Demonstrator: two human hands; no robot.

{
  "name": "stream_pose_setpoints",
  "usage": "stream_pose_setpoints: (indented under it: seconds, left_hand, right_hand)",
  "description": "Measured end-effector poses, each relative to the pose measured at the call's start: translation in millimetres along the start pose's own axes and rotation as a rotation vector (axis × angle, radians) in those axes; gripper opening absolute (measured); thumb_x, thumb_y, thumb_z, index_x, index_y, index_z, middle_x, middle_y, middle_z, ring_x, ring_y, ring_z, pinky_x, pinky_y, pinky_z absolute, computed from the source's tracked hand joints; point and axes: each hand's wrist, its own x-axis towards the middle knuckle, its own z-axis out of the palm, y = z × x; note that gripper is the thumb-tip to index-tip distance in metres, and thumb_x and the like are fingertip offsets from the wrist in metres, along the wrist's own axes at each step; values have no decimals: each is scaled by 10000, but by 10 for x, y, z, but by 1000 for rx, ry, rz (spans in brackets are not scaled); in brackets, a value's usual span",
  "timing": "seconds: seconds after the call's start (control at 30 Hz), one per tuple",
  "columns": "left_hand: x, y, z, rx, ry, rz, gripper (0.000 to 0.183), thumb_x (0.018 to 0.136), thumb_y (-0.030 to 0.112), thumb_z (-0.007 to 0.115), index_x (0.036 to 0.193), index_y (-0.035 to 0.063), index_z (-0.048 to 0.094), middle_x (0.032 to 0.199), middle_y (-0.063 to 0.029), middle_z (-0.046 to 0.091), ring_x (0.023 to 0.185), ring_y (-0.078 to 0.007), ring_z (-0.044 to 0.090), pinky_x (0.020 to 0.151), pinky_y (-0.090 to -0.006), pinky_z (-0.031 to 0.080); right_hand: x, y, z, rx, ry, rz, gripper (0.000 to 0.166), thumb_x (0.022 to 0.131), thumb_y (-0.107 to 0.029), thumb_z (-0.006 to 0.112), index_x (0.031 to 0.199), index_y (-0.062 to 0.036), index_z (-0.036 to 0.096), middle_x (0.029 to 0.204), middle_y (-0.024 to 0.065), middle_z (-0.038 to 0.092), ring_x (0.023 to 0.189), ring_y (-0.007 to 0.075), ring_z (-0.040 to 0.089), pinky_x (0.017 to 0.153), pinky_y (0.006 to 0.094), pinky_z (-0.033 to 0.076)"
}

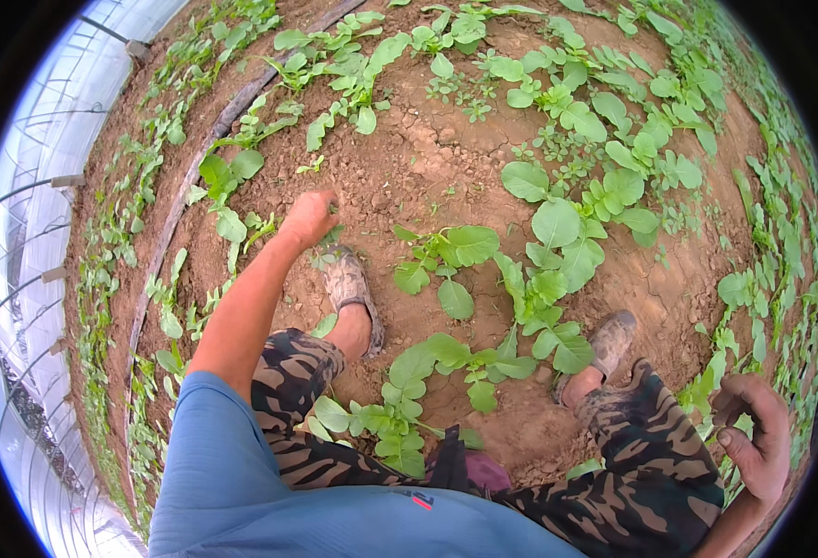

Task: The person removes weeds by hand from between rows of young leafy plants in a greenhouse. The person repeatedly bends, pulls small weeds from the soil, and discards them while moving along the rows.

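Note:
My left hand (311,217) is closed into a fist above my left shoe (347,279). From it hangs a small green weed (330,237), its leaves partly in front of the shoe's toe. Off to the right, beyond my right knee, my right hand (757,432) has curled fingers, with a gap between thumb and forefinger and nothing visible in it. Leafy seedlings, perhaps radish (450,258), grow in the brown soil (409,188) between my feet. A tiny green sprout (311,165) stands just beyond the left hand.
Low weeds (464,87) grow among the broad-leaved rows ahead. A dark drip-irrigation hose (224,122) runs along the left, with another crop row (112,216) past it. Plastic sheeting over curved hoops (32,230) borders the plot at far left. My right shoe (611,342) stands beside the plants.

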Motion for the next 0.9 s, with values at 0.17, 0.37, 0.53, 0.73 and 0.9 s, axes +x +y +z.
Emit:
stream_pose_setpoints:
  seconds: [0.17,0.37,0.53,0.73,0.9]
  left_hand:
    - [-945,-572,-1168,128,166,-53,260,762,140,679,985,6,667,883,-260,664,869,-388,659,811,-440,520]
    - [-3155,-948,-855,6,320,-347,186,767,147,662,907,26,678,799,-233,657,755,-374,657,719,-422,517]
    - [-5492,-651,678,-283,258,-774,190,770,133,681,922,19,683,804,-226,673,783,-359,676,720,-419,533]
    - [-7476,704,2364,-461,146,-1271,264,747,154,695,982,34,683,877,-246,676,850,-382,666,787,-426,530]
    - [-7650,1772,3161,-674,-12,-1445,296,743,191,713,978,18,670,911,-248,682,919,-396,655,818,-439,528]
  right_hand:
    - [-73,-144,62,-33,-114,-83,520,781,-311,752,1149,28,607,907,119,615,759,227,571,701,334,450]
    - [-214,-29,213,-59,-139,-169,492,826,-200,711,1236,30,565,933,72,595,775,160,541,701,286,438]
    - [-131,322,309,76,-347,30,483,885,-190,657,1288,37,519,921,30,546,803,109,491,718,244,415]
    - [-2,749,420,91,-348,287,383,917,-190,602,1239,1,522,832,20,575,673,98,518,573,233,391]
    - [-78,756,436,72,-309,422,415,905,-211,635,1238,20,546,918,42,623,670,109,574,565,230,416]
